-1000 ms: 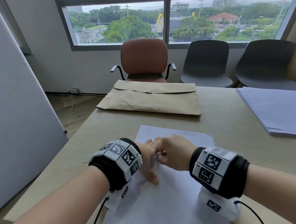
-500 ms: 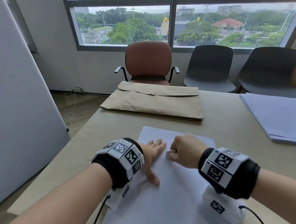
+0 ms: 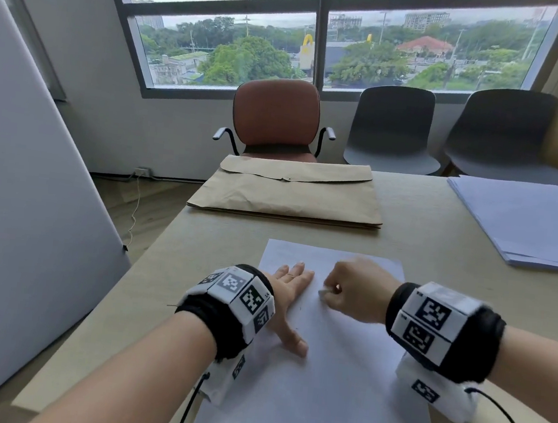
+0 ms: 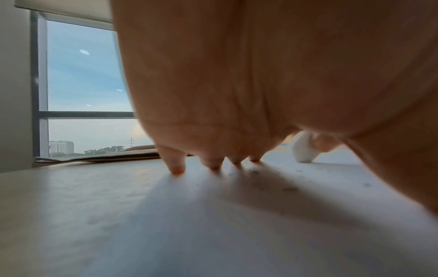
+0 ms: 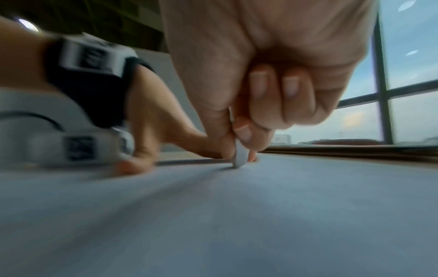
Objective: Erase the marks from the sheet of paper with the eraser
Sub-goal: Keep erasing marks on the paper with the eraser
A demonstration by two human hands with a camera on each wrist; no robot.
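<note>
The sheet of paper [image 3: 321, 388] is plain white and lies flat on the worktop [image 3: 441, 228], its long side running away from the person. A few small dark specks show near its left part. The eraser [image 5: 239, 155] is small, white and flat with a rounded lower edge; it stands on edge, touching the upper part of the sheet.

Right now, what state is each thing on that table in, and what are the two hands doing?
Sheet of paper: flat on the table, pinned by a hand.
Eraser: pinched, tip touching the sheet.
Right hand: fingers curled, grip on the eraser.
Left hand: fingers straight, pressing the sheet.
Brown envelope: flap shut, lying flat.
Paper stack: lying untouched.
</note>
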